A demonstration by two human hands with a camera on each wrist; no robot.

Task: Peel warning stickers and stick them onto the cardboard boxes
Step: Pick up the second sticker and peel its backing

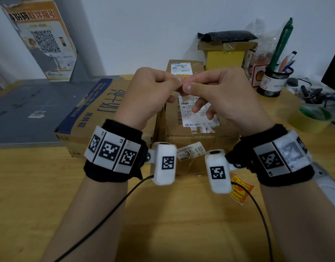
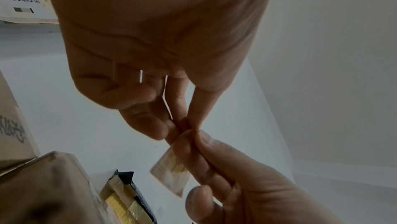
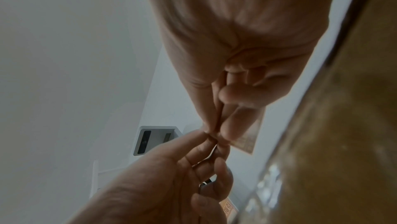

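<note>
Warning sticker (image 2: 171, 175), a small orange-and-yellow printed rectangle, is pinched at one edge between both hands above the brown cardboard boxes (image 1: 198, 133): left hand (image 1: 144, 95) and right hand (image 1: 225, 95) each in a thumb-and-forefinger grip, seemingly separating its layers.

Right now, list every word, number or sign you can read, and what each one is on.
"3510": white tag on the front of the middle cardboard box.
"周转箱": blue band of the left cardboard box.
Square coded markers, no words: both wrist bands.
QR code: poster against the wall; its heading is mirrored and unclear.
Too small or blurred: shipping labels, the red and yellow warning sticker on the table.
</note>
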